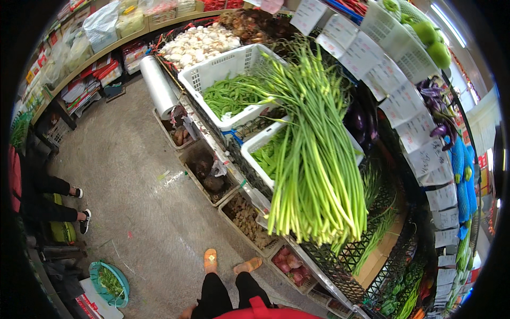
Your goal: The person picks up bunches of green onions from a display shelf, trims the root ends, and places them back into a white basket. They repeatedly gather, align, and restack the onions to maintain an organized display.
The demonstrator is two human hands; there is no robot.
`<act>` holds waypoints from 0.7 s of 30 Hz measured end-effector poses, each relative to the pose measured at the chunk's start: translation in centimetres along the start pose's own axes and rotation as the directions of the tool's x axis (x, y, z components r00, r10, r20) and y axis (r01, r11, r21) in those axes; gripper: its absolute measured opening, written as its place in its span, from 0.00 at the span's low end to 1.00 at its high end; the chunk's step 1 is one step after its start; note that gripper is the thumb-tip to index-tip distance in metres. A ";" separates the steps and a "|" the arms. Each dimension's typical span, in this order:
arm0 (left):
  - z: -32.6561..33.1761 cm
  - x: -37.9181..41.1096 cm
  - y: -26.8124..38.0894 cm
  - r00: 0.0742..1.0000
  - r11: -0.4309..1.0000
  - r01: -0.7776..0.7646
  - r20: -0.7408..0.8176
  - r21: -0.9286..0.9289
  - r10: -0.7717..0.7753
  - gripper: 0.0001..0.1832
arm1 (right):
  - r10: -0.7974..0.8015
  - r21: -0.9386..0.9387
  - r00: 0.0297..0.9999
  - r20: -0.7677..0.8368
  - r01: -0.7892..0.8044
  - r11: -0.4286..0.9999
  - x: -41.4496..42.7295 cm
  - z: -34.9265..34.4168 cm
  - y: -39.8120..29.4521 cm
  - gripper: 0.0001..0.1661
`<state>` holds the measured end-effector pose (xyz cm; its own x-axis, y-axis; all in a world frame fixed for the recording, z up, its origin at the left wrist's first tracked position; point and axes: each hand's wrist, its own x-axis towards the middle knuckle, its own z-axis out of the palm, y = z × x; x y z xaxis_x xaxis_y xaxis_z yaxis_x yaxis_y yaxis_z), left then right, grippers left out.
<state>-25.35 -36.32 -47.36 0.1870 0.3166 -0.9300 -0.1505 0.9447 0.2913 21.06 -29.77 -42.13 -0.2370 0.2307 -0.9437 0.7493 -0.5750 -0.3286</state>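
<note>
A small part of my left hand [187, 312] shows at the bottom edge beside my black trouser leg; its fingers are too cut off to read. My right hand is out of view. Before me, a large bundle of garlic scapes [318, 159] lies across a white plastic crate [255, 149] of green pods. Its pale cut ends point towards me and the budded tips point away. Behind it, another white crate [195, 85] holds thin green peppers or beans [231, 93]. A mesh-lined bay [346, 259] at the near right holds loose green stalks [374, 239] over cardboard.
Bins of ginger [247, 219] and red onions [291, 265] stand under the stall's front edge. A plastic-bag roll [159, 85] and garlic bulbs [199, 44] lie farther off. Written price cards [398, 103] line the right. A seated person's shoe [85, 221] and a teal basket [109, 283] are left.
</note>
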 end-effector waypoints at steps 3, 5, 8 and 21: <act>1.6 2.8 3.9 0.975 0.995 0.099 -0.197 -0.027 -0.102 0.22 | 0.044 -0.034 0.998 0.052 -0.042 0.999 1.9 -1.1 -1.5 0.19; 2.3 5.2 6.4 0.968 0.996 0.089 -0.232 -0.024 -0.092 0.22 | 0.074 -0.065 0.993 0.089 -0.069 0.996 2.7 -1.8 -2.4 0.20; 2.0 7.8 9.7 0.969 0.998 0.058 -0.238 -0.033 -0.064 0.21 | 0.099 -0.086 0.985 0.143 -0.087 0.992 4.1 -1.7 -3.5 0.22; -0.5 13.0 17.0 0.982 0.997 0.027 -0.187 0.077 -0.012 0.19 | 0.025 -0.087 0.937 0.349 0.006 0.996 8.4 7.1 1.7 0.31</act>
<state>-25.99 -16.17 -54.63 0.0044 0.2835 -0.9590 -0.0705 0.9567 0.2825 16.00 -34.38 -50.91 -0.4192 -0.0720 -0.9050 0.7987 -0.5032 -0.3299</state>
